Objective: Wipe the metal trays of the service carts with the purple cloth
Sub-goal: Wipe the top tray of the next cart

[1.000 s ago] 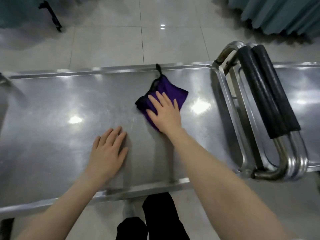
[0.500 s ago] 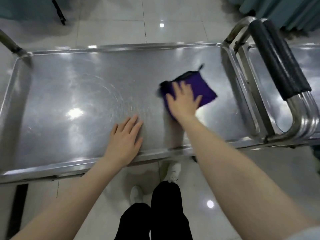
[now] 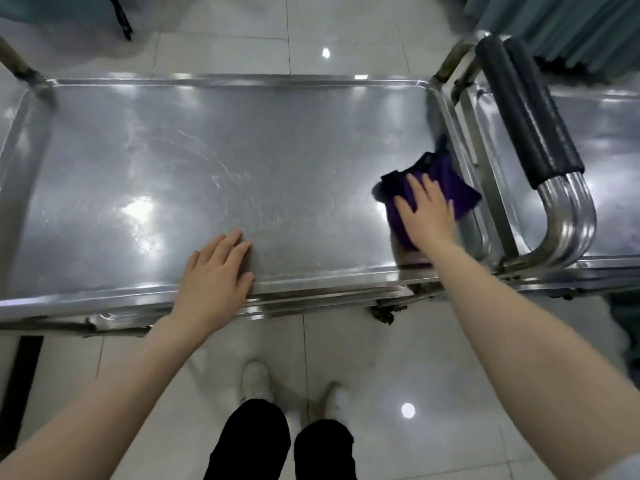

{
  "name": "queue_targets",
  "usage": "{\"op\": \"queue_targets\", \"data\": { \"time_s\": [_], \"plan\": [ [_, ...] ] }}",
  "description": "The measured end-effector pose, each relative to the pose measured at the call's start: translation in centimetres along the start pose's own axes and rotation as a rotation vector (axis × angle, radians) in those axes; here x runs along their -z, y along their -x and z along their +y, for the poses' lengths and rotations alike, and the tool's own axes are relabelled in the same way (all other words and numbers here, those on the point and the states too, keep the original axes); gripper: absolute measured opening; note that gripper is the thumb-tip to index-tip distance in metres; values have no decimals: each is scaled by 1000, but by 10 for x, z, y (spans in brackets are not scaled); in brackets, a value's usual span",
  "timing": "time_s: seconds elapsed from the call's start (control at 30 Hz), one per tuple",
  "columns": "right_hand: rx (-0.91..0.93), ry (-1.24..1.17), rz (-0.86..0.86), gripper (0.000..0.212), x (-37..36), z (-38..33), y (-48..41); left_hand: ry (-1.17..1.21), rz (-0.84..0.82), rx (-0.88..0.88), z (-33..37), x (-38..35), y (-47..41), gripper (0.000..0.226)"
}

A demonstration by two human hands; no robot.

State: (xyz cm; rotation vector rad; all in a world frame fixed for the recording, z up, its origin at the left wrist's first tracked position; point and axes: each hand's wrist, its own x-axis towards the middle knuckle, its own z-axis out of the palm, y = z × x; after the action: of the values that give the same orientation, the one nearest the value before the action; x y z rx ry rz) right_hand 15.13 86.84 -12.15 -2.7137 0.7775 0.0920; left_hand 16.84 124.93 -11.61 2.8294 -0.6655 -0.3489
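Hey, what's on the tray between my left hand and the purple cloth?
Nothing: in the head view only bare metal tray lies between the left hand and the purple cloth.

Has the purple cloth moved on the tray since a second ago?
Yes. Under the right hand, the purple cloth slid right along the metal tray, from mid-tray to its right rim by the black grips.
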Motion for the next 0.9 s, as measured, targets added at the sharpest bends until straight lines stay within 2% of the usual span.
{"op": "queue_targets", "data": {
  "time_s": [0.07, 0.13, 0.23, 0.3, 0.43, 0.53, 0.63, 0.8, 0.9],
  "plan": [
    [-116, 9, 2, 61, 17, 54, 4, 21, 26, 36, 9, -5, 4, 54],
    [-180, 40, 1, 62, 19, 75, 17, 37, 46, 47, 19, -11, 11, 51],
    [-171, 54, 19, 62, 2, 42, 39, 63, 74, 56, 35, -15, 23, 50],
    [-39, 33, -31, 61, -15, -6, 58, 94, 57, 65, 46, -16, 32, 49],
    [373, 60, -175, 59, -53, -112, 112, 99, 63, 62, 55, -14, 50, 48],
    [566, 92, -264, 56, -59, -136, 125, 66, 70, 78, 54, -13, 63, 52],
    [553, 78, -184, 54, -44, -90, 118, 33, 85, 99, 53, -12, 72, 50],
    [275, 86, -53, 52, 8, 60, 114, 82, 115, 149, 64, -16, 72, 47],
    [207, 84, -9, 51, 27, 108, 116, 156, 139, 211, 75, -21, 73, 47]
  ]
}}
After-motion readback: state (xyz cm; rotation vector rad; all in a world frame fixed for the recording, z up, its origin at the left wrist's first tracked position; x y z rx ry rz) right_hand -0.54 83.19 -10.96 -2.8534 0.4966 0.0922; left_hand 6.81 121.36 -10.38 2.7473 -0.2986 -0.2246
